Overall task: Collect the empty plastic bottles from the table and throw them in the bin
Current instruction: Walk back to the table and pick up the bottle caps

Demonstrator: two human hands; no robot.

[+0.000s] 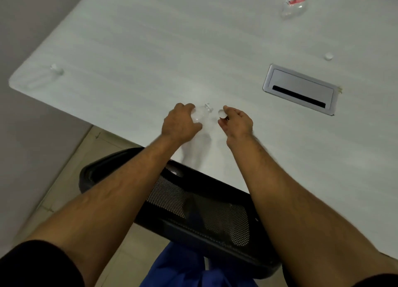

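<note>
My left hand (181,123) grips a clear plastic bottle (202,114) just above the white table (150,49), its open neck pointing right. My right hand (238,120) pinches a white cap (221,113) a short gap from that neck. A second clear bottle (41,76) lies on its side near the table's left corner. A third, crumpled bottle with a red label (294,6) lies at the far right. A loose white cap (328,55) rests on the table to the right.
A silver cable hatch (299,89) is set into the table right of my hands. A black mesh chair back (193,204) stands between me and the table's near edge. Beige floor tiles (64,179) show at the left. No bin is in view.
</note>
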